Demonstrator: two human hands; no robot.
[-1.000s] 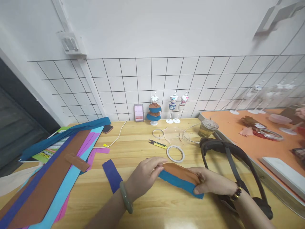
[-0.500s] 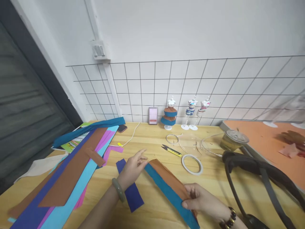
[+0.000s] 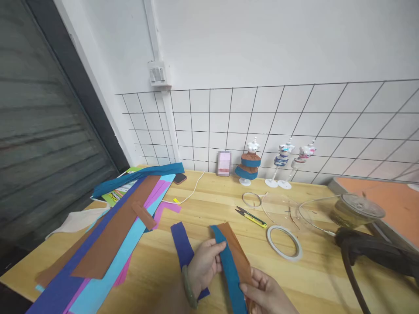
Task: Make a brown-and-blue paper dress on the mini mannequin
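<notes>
Between my hands is a brown and teal strip (image 3: 233,257) that looks like crepe paper, its teal band along the left edge. My left hand (image 3: 207,261), with a pale bangle at the wrist, pinches the strip's left edge near the upper end. Lower down, my right hand (image 3: 262,291) grips it with the thumb on the front. A dark blue strip (image 3: 182,242) lies on the table, partly under my left hand. Beyond my hands rest yellow-handled thread snips (image 3: 251,216) and a roll of white tape (image 3: 270,244).
Several coloured strips (image 3: 113,235) are heaped on the left. At the back stand a small dress form (image 3: 251,163) in brown and teal ruffles, two other forms, and a phone (image 3: 224,163). A clear tub (image 3: 356,210) and a black strap-like object (image 3: 376,248) are on the right.
My left hand has moved from the strip's far tip down along its left edge and now pinches it. The strip stands more upright, and the view has turned left.
</notes>
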